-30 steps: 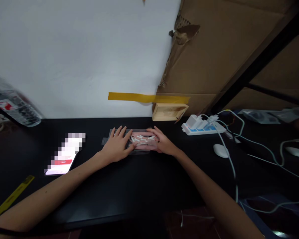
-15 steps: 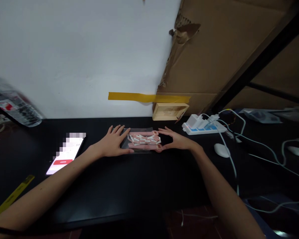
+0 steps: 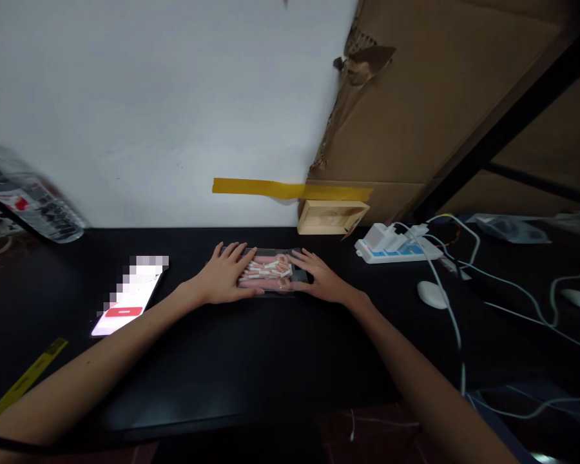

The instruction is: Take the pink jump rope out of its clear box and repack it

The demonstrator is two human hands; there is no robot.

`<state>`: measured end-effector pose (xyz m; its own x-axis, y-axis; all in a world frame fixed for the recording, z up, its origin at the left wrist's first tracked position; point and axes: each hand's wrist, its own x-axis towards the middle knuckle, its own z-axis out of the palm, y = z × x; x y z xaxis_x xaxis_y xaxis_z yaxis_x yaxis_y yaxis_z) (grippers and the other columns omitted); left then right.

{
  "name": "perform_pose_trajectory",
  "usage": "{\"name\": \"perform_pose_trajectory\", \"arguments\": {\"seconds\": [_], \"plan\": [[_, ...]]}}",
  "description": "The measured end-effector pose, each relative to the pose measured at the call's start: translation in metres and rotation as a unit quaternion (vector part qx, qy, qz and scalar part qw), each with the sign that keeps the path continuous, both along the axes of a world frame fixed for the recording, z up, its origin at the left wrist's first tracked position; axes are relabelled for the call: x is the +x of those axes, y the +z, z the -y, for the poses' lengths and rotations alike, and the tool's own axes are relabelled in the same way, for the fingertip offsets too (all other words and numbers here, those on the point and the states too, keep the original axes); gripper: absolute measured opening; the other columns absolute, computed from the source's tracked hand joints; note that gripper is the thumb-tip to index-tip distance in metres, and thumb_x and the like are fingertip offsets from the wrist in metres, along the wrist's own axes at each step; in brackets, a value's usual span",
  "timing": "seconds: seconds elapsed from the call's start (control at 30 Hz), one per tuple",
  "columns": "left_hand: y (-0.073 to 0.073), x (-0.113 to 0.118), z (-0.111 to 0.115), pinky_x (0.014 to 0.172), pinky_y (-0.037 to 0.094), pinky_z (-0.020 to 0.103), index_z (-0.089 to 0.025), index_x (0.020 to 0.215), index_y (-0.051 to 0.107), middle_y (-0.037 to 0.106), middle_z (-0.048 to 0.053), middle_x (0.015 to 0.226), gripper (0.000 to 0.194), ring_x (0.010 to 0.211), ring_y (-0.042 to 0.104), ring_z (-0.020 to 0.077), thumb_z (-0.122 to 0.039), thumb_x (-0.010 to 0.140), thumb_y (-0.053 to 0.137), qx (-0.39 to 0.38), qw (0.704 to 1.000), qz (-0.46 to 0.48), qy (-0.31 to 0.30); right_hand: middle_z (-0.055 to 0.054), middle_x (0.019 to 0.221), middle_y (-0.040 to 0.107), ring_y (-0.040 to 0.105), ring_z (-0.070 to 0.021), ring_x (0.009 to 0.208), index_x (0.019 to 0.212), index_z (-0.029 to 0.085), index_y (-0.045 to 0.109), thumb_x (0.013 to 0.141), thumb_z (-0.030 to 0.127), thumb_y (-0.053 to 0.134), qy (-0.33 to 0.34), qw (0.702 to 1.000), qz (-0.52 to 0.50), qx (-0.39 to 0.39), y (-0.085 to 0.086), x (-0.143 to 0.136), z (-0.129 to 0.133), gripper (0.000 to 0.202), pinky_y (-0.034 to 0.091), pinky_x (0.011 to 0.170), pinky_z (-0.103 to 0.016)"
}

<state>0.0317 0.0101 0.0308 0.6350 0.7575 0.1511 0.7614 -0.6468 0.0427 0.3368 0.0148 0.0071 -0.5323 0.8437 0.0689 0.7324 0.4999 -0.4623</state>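
A pink-and-white beaded jump rope [image 3: 265, 270] with two pink handles lies inside a clear plastic bag [image 3: 298, 274] on the black table. My left hand [image 3: 222, 277] rests over the bag's left part, its fingers spread and its palm hiding that end. At the right end, my right hand [image 3: 325, 278] has its fingers stretched out, touching the bag near the round handle ends. Its thumb lies along the lower side, apart from the other fingers.
Left of the hands lies a lit phone [image 3: 130, 296]. A wooden tray [image 3: 312, 222] leans at the back wall. To the right are a white power strip [image 3: 396, 248] with plugs, a white mouse [image 3: 432, 294] and loose cables. A plastic bottle [image 3: 43, 206] is at far left.
The jump rope has shifted left, deeper into the bag; its handle ends stuck out at the right before. My right hand has moved left onto the bag's end. My left hand stays on the bag.
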Motion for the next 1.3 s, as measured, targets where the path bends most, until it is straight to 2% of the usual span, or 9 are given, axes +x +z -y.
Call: {"name": "perform_pose_trajectory", "arguments": {"seconds": [0.17, 0.37, 0.57, 0.7, 0.87, 1.03, 1.17, 1.3], "plan": [[0.001, 0.0, 0.001, 0.115, 0.017, 0.063, -0.018, 0.155, 0.026, 0.034, 0.02, 0.158, 0.096, 0.144, 0.031, 0.0418, -0.083, 0.085, 0.036, -0.004, 1.0, -0.01, 0.002, -0.008, 0.162, 0.032, 0.019, -0.0358, 0.152, 0.15, 0.033, 0.043, 0.083, 0.063, 0.067, 0.013, 1.0, -0.001, 0.003, -0.001, 0.009, -0.004, 0.078, 0.021, 0.12, -0.06], [-0.002, 0.0, 0.0, 0.116, 0.011, 0.066, -0.021, 0.156, 0.025, 0.037, 0.019, 0.156, 0.094, 0.144, 0.031, 0.042, -0.083, 0.086, 0.036, 0.018, 1.0, -0.008, -0.006, -0.008, 0.162, 0.032, 0.02, -0.036, 0.151, 0.153, 0.034, 0.037, 0.083, 0.061, 0.068, 0.008, 1.0, 0.009, 0.011, 0.0, 0.005, 0.0, 0.082, 0.022, 0.12, -0.06], [-0.003, 0.0, -0.001, 0.117, 0.016, 0.06, -0.018, 0.156, 0.024, 0.037, 0.02, 0.156, 0.095, 0.144, 0.031, 0.0416, -0.082, 0.086, 0.037, 0.017, 1.0, -0.012, -0.017, -0.01, 0.164, 0.027, 0.022, -0.0376, 0.151, 0.155, 0.033, 0.035, 0.084, 0.064, 0.065, 0.003, 0.999, 0.02, 0.025, 0.0, -0.006, 0.007, 0.083, 0.025, 0.12, -0.058], [-0.002, 0.0, -0.001, 0.117, 0.018, 0.057, -0.017, 0.155, 0.025, 0.038, 0.019, 0.156, 0.094, 0.143, 0.032, 0.0414, -0.08, 0.086, 0.039, 0.019, 1.0, -0.009, -0.019, -0.009, 0.164, 0.028, 0.02, -0.037, 0.151, 0.155, 0.034, 0.034, 0.09, 0.062, 0.058, 0.031, 0.999, 0.032, 0.029, 0.002, -0.008, 0.007, 0.074, 0.021, 0.12, -0.061], [0.001, 0.003, -0.001, 0.116, 0.021, 0.057, -0.016, 0.154, 0.028, 0.04, 0.02, 0.154, 0.093, 0.141, 0.035, 0.0415, -0.08, 0.087, 0.038, 0.021, 0.999, -0.011, -0.024, -0.009, 0.162, 0.031, 0.021, -0.0368, 0.151, 0.154, 0.031, 0.037, 0.091, 0.067, 0.053, 0.013, 0.998, 0.048, 0.028, 0.002, -0.009, 0.006, 0.074, 0.022, 0.12, -0.059], [0.004, 0.005, 0.0, 0.116, 0.023, 0.057, -0.013, 0.151, 0.034, 0.044, 0.021, 0.15, 0.093, 0.139, 0.038, 0.0408, -0.079, 0.086, 0.041, 0.01, 0.999, 0.01, -0.036, -0.01, 0.162, 0.032, 0.022, -0.0348, 0.151, 0.156, 0.028, 0.032, 0.089, 0.066, 0.056, 0.013, 0.998, 0.047, 0.032, 0.005, -0.008, 0.006, 0.08, 0.023, 0.122, -0.055], [0.004, 0.004, 0.0, 0.116, 0.024, 0.056, -0.014, 0.151, 0.034, 0.044, 0.02, 0.149, 0.093, 0.138, 0.039, 0.0403, -0.079, 0.085, 0.043, 0.013, 0.999, 0.013, -0.047, -0.009, 0.162, 0.032, 0.023, -0.0346, 0.151, 0.156, 0.031, 0.032, 0.087, 0.068, 0.058, 0.023, 0.998, 0.046, 0.021, 0.008, -0.004, 0.006, 0.082, 0.024, 0.121, -0.055], [0.004, 0.004, -0.001, 0.115, 0.024, 0.056, -0.015, 0.151, 0.034, 0.045, 0.019, 0.149, 0.091, 0.138, 0.039, 0.0401, -0.077, 0.085, 0.045, 0.016, 0.998, 0.02, -0.054, -0.012, 0.161, 0.034, 0.026, -0.0351, 0.15, 0.155, 0.029, 0.034, 0.085, 0.069, 0.06, 0.023, 0.997, 0.059, 0.039, 0.005, -0.005, 0.004, 0.084, 0.027, 0.12, -0.055]]}}
